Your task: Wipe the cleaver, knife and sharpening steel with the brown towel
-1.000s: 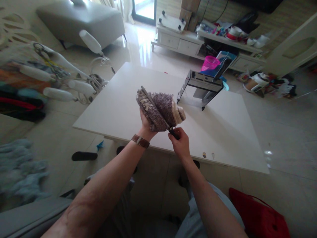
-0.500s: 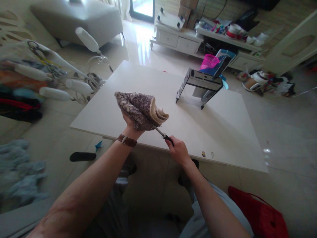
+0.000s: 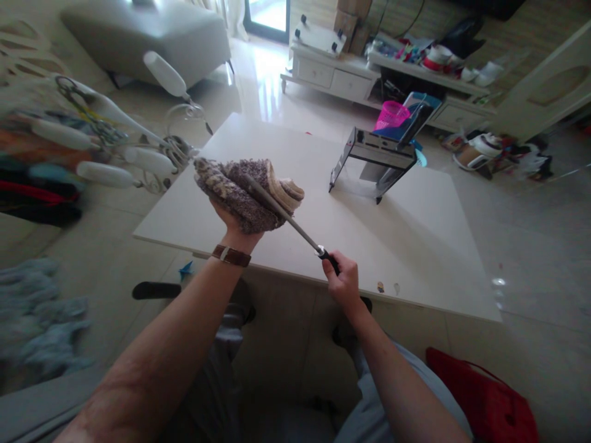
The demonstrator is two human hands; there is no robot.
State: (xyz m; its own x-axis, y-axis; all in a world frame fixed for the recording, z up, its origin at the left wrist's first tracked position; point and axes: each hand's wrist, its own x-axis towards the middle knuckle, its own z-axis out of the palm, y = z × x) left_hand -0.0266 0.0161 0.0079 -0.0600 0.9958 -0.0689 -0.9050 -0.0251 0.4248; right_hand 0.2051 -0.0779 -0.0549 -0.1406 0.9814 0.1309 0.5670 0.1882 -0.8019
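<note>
I'm seeing a slim, rounded, grey metal sharpening steel (image 3: 302,232) with a black handle (image 3: 330,263), lying along the crease of a folded, shaggy brown cloth (image 3: 226,194) with layered cream edging. The steel's tip is pointing far-left, its long axis running diagonally above the smooth white table (image 3: 415,246). My right hand (image 3: 344,280) is gripping the handle; my left hand (image 3: 235,232) is cupping the cloth from below. A boxy metal-framed knife stand (image 3: 381,147) is standing farther right on the tabletop.
</note>
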